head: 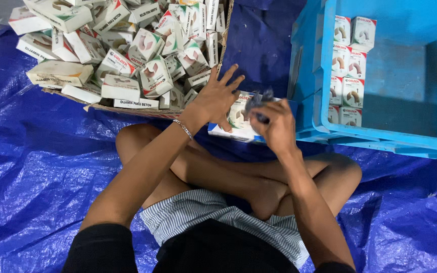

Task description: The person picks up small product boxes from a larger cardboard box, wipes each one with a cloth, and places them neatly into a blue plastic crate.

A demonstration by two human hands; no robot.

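So there's a small white box (238, 119) sitting in front of the person's crossed legs, right up against the near corner of the blue crate (410, 136). The left hand (213, 98) is spread flat, fingers fanned out, pressing down on the box's left side, not curled around anything. The right hand (276, 124) is clenched around a small dark bundle (259, 103), held just above the box's right end; can't really make out what the bundle is. Inside the crate, a neat double column of the same white boxes (349, 71) lines the left wall. Up left, an open cardboard carton (142, 110) is heaped with loose ones. Blue tarp (36, 167) under everything.
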